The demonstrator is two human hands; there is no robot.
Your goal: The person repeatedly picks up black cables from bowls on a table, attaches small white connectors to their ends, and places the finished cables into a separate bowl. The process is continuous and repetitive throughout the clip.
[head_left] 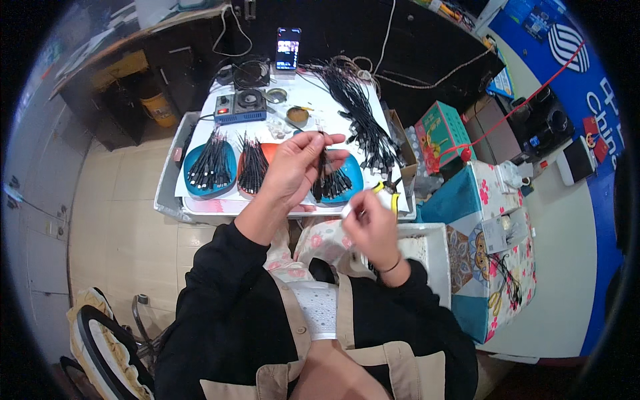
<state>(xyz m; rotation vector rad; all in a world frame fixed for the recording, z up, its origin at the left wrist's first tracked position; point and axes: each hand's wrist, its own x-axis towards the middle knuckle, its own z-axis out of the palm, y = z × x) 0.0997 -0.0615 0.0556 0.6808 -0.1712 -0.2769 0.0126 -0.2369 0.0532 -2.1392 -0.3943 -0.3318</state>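
My left hand (297, 168) is raised over the table, thumb and fingers pinching a thin black cable (322, 175) that hangs down. Lower and to the right, my right hand (375, 228) is curled closed and smeared by motion. A small whitish bit shows at its fingertips, too blurred to name. Behind the hands lie a left blue tray (190, 180), an orange tray (269, 151) and a right blue tray (355, 175), each with short black cables. Yellow-handled pliers (395, 201) lie just beyond my right hand.
A small box-shaped heating device (240, 115) stands at the back left, near a round tin (297, 116). A lit phone (288, 50) stands upright behind. A large bundle of black cables (357, 107) covers the table's right side. A green carton (443, 133) stands beyond it.
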